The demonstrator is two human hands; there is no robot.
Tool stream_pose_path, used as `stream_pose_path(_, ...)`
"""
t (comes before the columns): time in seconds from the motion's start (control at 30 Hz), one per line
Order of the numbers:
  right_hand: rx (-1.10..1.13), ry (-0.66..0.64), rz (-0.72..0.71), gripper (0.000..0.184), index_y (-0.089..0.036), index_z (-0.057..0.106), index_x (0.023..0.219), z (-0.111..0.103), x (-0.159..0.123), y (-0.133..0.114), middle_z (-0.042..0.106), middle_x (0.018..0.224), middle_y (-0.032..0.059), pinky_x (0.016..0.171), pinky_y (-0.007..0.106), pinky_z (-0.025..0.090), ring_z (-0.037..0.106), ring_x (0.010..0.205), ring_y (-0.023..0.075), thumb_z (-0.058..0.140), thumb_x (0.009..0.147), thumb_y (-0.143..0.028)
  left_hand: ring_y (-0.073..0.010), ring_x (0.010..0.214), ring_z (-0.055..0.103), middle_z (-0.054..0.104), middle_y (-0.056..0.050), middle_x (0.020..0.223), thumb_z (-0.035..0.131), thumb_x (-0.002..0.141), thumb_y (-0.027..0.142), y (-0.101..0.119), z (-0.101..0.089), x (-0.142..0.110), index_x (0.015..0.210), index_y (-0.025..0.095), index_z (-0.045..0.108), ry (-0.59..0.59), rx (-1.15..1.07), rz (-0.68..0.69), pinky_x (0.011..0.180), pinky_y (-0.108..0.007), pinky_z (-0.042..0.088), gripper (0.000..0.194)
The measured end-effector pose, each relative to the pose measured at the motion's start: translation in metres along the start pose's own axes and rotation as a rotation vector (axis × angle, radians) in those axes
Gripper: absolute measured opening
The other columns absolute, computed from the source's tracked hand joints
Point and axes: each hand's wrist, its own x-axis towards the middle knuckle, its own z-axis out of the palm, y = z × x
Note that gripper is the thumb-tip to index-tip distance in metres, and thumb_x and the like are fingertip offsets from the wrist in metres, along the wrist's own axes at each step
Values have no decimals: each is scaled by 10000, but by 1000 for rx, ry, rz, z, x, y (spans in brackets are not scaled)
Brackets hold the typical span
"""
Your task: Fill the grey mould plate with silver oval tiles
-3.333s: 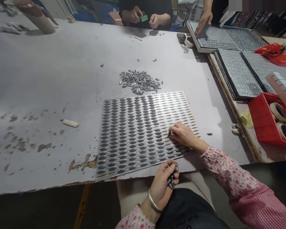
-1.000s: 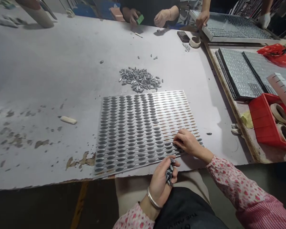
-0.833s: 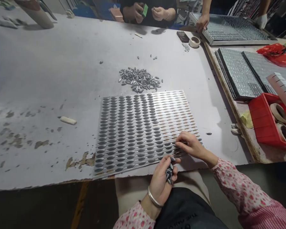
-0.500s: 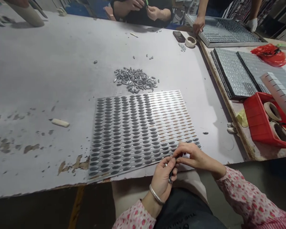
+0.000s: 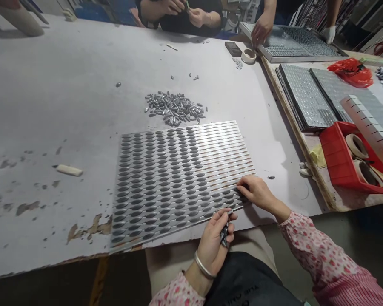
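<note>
Several grey oval mosaic pieces (image 5: 224,236) are curled in my left hand (image 5: 214,238), below the near edge of a mesh-like panel. One more oval piece (image 5: 230,212) sticks out at its thumb and fingertip. My right hand (image 5: 257,193) reaches over the panel's near right part, thumb and forefinger pinched down on a grey oval piece that the fingertips mostly hide. The panel (image 5: 223,146) has rows of slots; grey ovals fill its left side and near rows, while bare slots show at the far right. Beyond it lies a heap of loose oval pieces (image 5: 175,108).
A pencil-like stub (image 5: 69,170) lies left on the white table (image 5: 67,85). To the right stand a red bin (image 5: 338,157) with tape rolls, stacked mosaic panels (image 5: 306,95) and a framed panel (image 5: 300,57) touched by a co-worker's hand (image 5: 263,27). Another person's hands (image 5: 198,17) are opposite.
My right hand has left my left hand and moved up onto the panel. The left hand has opened slightly, showing its pieces. The whole view has shifted a little.
</note>
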Motion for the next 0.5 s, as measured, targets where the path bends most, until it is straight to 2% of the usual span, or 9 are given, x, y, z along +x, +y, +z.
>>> stream_pose_path(0.13, -13, 31, -3, 125, -178, 532, 725, -4, -1, -2, 573, 714, 23, 664, 275, 372, 499, 697, 156, 541, 845, -211, -23, 515, 448, 594, -33, 747, 768, 640, 221, 1, 2, 2, 893, 113, 624, 44, -36, 19, 394, -112, 314, 309)
stream_pose_path(0.2, 48, 53, -1, 150, -178, 540, 729, -8, -3, -6, 565, 716, 29, 667, 283, 386, 496, 698, 158, 540, 859, -253, -21, 511, 448, 578, -20, 716, 772, 636, 208, 1, 4, 3, 896, 111, 636, 54, -58, 20, 391, -106, 318, 309)
stream_pose_path(0.27, 178, 11, -47, 157, -179, 572, 786, -13, -8, -13, 572, 759, 42, 680, 292, 414, 510, 728, 163, 544, 867, -310, -17, 505, 448, 569, -12, 699, 766, 645, 200, 0, 6, 4, 885, 110, 639, 47, -83, 4, 387, -99, 317, 286)
stream_pose_path(0.4, 478, -165, -232, 195, -192, 604, 889, -17, -18, -30, 594, 864, 58, 754, 309, 457, 547, 836, 173, 554, 868, -380, -18, 483, 455, 557, -1, 671, 713, 705, 187, -2, 11, 5, 831, 111, 629, 14, -101, -33, 379, -101, 335, 169)
stream_pose_path(0.5, 618, -132, -136, 228, -178, 585, 899, -18, -20, -28, 604, 852, 54, 706, 280, 476, 566, 783, 153, 485, 908, -383, -80, 609, 574, 617, -64, 779, 599, 799, 178, -1, 12, 3, 935, 101, 627, 23, -69, -59, 506, -162, 478, 158)
